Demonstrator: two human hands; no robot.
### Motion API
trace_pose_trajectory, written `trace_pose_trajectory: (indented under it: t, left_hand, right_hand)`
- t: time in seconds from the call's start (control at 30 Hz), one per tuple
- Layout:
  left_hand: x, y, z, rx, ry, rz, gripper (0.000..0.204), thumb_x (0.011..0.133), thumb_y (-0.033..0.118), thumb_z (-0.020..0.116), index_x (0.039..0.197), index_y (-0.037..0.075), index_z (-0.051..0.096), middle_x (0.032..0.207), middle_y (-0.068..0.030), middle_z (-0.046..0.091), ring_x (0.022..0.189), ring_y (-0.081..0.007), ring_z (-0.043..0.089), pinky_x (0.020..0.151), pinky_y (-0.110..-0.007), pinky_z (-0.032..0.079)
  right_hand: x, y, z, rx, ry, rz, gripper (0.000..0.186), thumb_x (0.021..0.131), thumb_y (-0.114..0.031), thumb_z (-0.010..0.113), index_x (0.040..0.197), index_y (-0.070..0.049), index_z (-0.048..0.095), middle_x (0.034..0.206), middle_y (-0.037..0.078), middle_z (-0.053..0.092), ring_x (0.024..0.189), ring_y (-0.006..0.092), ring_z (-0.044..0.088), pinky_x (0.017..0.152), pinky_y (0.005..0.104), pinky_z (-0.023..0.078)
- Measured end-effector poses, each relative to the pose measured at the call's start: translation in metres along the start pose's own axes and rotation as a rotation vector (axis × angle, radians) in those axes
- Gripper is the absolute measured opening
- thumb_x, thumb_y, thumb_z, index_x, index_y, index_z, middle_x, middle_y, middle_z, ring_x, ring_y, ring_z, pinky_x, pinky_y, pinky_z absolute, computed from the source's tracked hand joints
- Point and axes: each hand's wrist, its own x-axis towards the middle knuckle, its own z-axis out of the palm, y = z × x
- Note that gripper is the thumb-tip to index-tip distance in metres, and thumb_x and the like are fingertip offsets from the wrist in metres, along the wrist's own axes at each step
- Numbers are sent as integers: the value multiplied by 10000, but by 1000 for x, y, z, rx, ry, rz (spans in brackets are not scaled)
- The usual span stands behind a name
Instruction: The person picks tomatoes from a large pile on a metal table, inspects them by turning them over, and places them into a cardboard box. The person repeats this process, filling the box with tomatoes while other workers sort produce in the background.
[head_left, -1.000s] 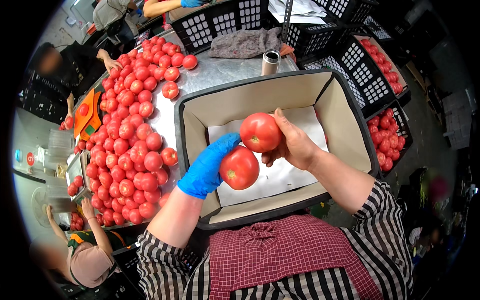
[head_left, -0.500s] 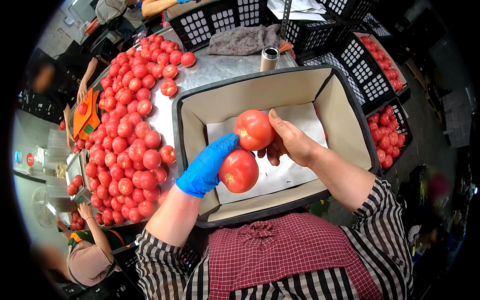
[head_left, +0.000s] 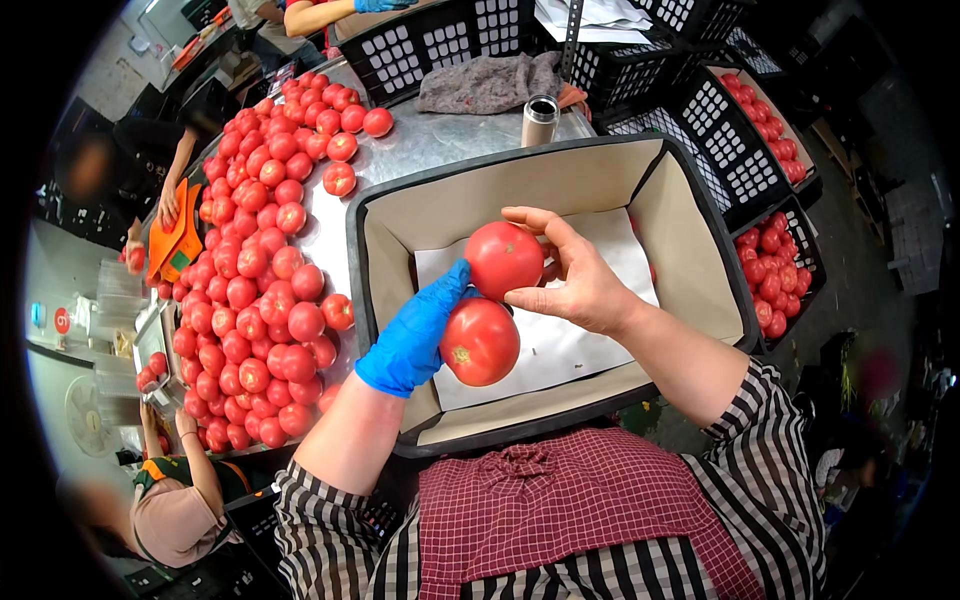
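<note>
My left hand [head_left: 410,330], in a blue glove, is closed on a large red tomato [head_left: 480,345]. My bare right hand [head_left: 585,290] has its thumb and fingers around a second red tomato [head_left: 505,258], which sits just above the first and touches the tips of my gloved fingers. Both tomatoes are over a dark-rimmed container [head_left: 695,200] lined with beige board, with a white paper sheet [head_left: 595,365] on its bottom. Left of it lies a large pile of tomatoes [head_left: 255,320] on a metal table [head_left: 430,145].
A steel cup [head_left: 540,125] and grey cloth [head_left: 480,85] lie behind the container. Black crates [head_left: 745,170], some holding tomatoes [head_left: 770,275], stand at the right and back. Co-workers' arms [head_left: 175,165] [head_left: 200,465] reach in at the left; another gloved person [head_left: 320,15] is at the back.
My right hand has turned the upper tomato: its thumb has moved from the top down to the lower side, its fingers now curl over the top. The lower tomato has barely moved.
</note>
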Motion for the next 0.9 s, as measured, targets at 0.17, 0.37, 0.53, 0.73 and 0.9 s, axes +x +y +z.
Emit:
trace_pose_trajectory:
  t: [0.17, 0.37, 0.53, 0.73, 0.9]
  left_hand:
    - [-6, 4, 9, -76, -80, -22, 598, 976, 468, 527, 1361, 16, 453, 1158, -172, 630, 1007, -260, 659, 864, -378, 560]
    - [-9, 5, 16, 6, -107, 69, 602, 954, 435, 578, 1368, 19, 446, 1183, -176, 620, 1037, -271, 648, 896, -394, 543]
    - [-4, 1, 13, 60, -152, 91, 572, 949, 364, 624, 1386, 38, 451, 1246, -129, 596, 1134, -227, 600, 958, -372, 499]
    - [-3, 2, 18, 244, -122, 139, 567, 971, 389, 575, 1383, 22, 445, 1224, -129, 616, 1131, -219, 602, 964, -353, 493]
    - [0, -4, 11, 257, -100, 141, 575, 969, 399, 579, 1382, 21, 448, 1216, -126, 622, 1129, -210, 603, 968, -349, 488]
  right_hand:
    - [2, 3, -4, -13, 30, -97, 734, 754, -114, 797, 1393, -101, 436, 1308, 120, 517, 1112, 209, 578, 791, 319, 565]
    - [1, -2, 2, 245, -5, 15, 705, 792, -146, 784, 1384, -39, 417, 1265, 130, 533, 1105, 199, 579, 825, 341, 591]
    - [-1, -8, 0, 232, -28, 54, 677, 824, -208, 765, 1377, -38, 414, 1237, 129, 541, 1103, 195, 574, 862, 349, 570]
    - [2, 0, -1, 294, -3, 109, 598, 873, -250, 716, 1359, -44, 437, 1220, 109, 553, 1113, 181, 564, 911, 343, 515]
    - [1, 1, 0, 347, -49, 104, 596, 882, -237, 706, 1377, -42, 436, 1236, 100, 555, 1150, 186, 548, 977, 347, 471]
